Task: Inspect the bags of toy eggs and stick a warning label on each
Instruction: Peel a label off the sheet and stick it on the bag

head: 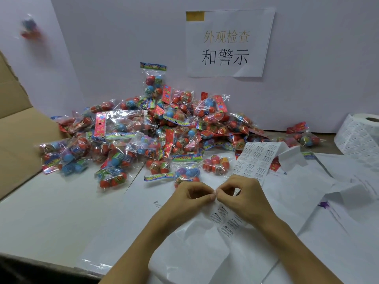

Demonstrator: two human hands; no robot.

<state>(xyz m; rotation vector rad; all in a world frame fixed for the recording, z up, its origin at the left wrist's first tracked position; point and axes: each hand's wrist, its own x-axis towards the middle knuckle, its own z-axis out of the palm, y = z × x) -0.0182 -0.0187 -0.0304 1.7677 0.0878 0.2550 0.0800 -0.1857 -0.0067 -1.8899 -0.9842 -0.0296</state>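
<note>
- At the white bench, your left hand and right hand met thumb to fingertip over a strip of warning labels, both pinching its upper edge; whether one sticker had already lifted from the backing could not be told.
- Behind your hands, the bags of toy eggs lay heaped against the back wall, with the nearest bag just beyond your left knuckles and well within reach.
- A longer label sheet draped over the right edge of the heap, and the label roll stood at the far right, apart from the work.
- A printed sign hung on the wall above, and a cardboard box stood open to the left.
- The step appeared to be peeling one label: you would have done well to bend the backing away with one hand and lift a corner with the other, keeping the adhesive off your fingertips so it stayed flat.
- Judging by the heap, most of the bags looked yet to be labelled.
</note>
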